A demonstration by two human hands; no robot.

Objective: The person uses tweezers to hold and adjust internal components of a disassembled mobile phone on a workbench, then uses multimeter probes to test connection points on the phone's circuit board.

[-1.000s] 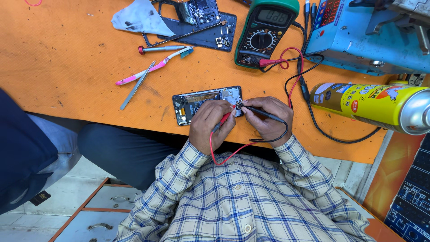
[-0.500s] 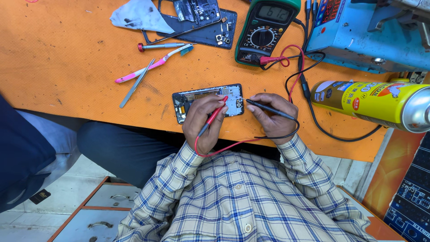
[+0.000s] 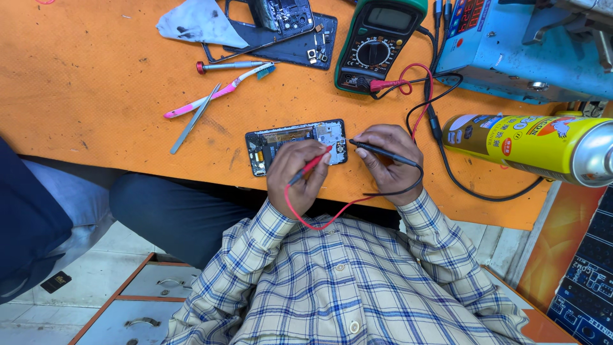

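The left hand (image 3: 300,176) grips the red probe (image 3: 311,165), the right hand (image 3: 389,163) the black probe (image 3: 383,152); both tips meet the opened phone (image 3: 290,142) just beyond the fingers. Steady, light contact on separate pads seems best.

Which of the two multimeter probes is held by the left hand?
The red probe, in the left hand; the black probe is in the right hand.
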